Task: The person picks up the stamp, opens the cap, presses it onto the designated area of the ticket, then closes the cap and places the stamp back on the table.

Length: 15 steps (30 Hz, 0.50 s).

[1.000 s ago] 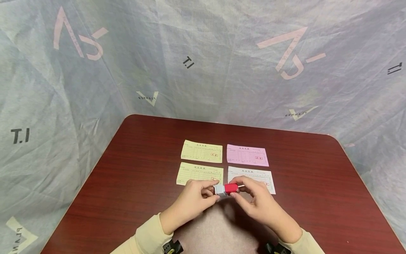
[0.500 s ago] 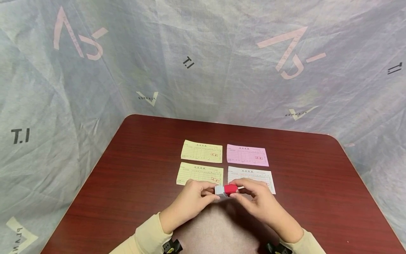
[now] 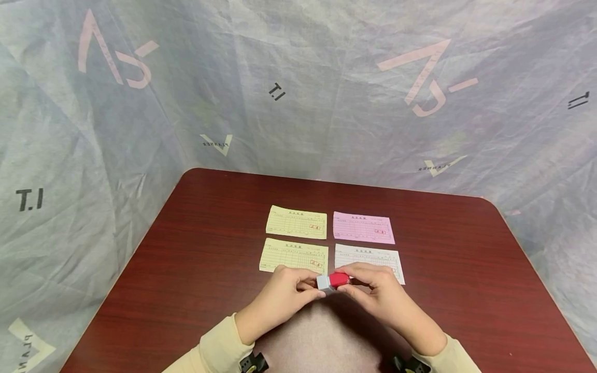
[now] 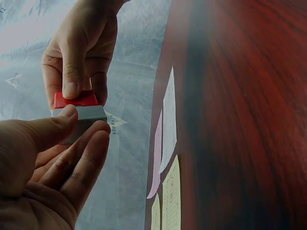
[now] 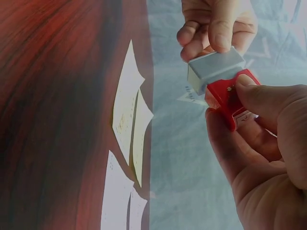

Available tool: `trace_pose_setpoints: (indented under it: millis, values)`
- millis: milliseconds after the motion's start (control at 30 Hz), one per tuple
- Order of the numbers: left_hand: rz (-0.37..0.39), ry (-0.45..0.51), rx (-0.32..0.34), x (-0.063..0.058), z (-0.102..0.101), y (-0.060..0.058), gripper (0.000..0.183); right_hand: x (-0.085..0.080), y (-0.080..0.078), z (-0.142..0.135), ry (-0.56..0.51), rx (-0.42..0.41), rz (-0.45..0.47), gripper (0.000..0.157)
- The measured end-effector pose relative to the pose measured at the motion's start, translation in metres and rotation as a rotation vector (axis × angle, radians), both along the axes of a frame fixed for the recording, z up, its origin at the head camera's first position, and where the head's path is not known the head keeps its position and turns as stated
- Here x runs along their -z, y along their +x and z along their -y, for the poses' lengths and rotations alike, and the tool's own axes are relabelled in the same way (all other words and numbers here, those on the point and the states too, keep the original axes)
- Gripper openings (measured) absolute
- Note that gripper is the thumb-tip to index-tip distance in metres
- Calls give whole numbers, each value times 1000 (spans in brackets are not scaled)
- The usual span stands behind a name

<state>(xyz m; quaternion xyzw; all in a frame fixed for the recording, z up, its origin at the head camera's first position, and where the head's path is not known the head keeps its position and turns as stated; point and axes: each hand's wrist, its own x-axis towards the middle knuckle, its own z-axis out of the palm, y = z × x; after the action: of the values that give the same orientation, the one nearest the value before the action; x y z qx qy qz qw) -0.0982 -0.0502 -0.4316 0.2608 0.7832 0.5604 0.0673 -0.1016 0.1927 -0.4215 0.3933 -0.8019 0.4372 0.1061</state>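
Observation:
My left hand (image 3: pixel 280 294) pinches the grey cap (image 5: pixel 216 67) of a small stamp between thumb and fingers. With its thumb and fingers my right hand (image 3: pixel 384 300) grips the red stamp body (image 5: pixel 224 99). Cap and body meet end to end, at a slight angle in the right wrist view; whether the cap is fully seated I cannot tell. Both hands are above the near edge of the paper slips. A white printed form (image 3: pixel 366 254) lies partly behind the right hand, and a yellow form (image 3: pixel 289 253) lies just beyond the left. Each carries a red boxed mark.
Another yellow form (image 3: pixel 296 223) and a pink form (image 3: pixel 363 228) lie farther back, also with red marks. All rest on a dark red wooden table (image 3: pixel 210 223). Grey printed cloth (image 3: pixel 298 119) hangs behind and at the sides.
The stamp has tilted slightly between my hands, its red end turning, and a pale edge beside the right fingers has gone from sight. The hands have barely moved; the forms lie as before.

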Motion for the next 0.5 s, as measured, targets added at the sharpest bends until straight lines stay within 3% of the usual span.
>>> trace_pose_setpoints:
  millis: [100, 200, 333, 500]
  values:
    - [-25, -27, 18, 1, 0, 0, 15, -1, 1, -1, -1, -16, 17, 35]
    - [-91, -122, 23, 4, 0, 0, 14, -1, 3, -3, 13, -25, 39, 36]
    - [-166, -252, 5, 7, 2, -1, 18, 2, 3, -6, 55, -24, 36, 34]
    - [-222, -327, -19, 9, 5, -2, 20, 7, 3, -8, 96, -46, 9, 31]
